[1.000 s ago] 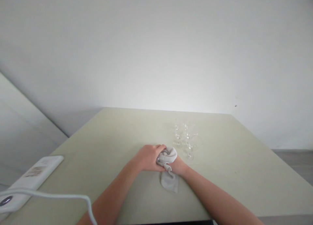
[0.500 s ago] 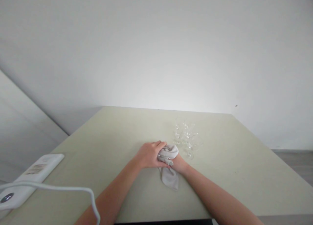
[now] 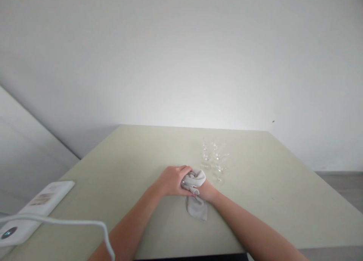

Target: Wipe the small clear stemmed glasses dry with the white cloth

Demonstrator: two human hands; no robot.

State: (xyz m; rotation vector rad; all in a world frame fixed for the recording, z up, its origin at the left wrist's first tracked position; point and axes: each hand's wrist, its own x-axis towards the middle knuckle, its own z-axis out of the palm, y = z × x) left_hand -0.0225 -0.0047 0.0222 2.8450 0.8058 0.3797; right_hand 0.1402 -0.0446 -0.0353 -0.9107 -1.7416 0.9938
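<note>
A light grey cloth (image 3: 197, 177) is bunched between my two hands above the table, and one end hangs down toward me. My left hand (image 3: 172, 180) curls from the left round a clear, shiny glass (image 3: 183, 183), which shows only as a glint beside the cloth. My right hand (image 3: 205, 191) is closed in the cloth, its fingers mostly covered by the folds. Just beyond it, to the right, several clear stemmed glasses (image 3: 217, 157) stand close together on the table.
The pale green table (image 3: 136, 151) meets a white wall (image 3: 181, 56) at its far edge. At the left lies a white device (image 3: 42, 200), and a white cable (image 3: 70, 221) loops in front of it. A dark edge (image 3: 193, 257) shows at the bottom.
Both hands stay together at the cloth, with only a very slight shift of hands and cloth to the left. The camera view tilts a little.
</note>
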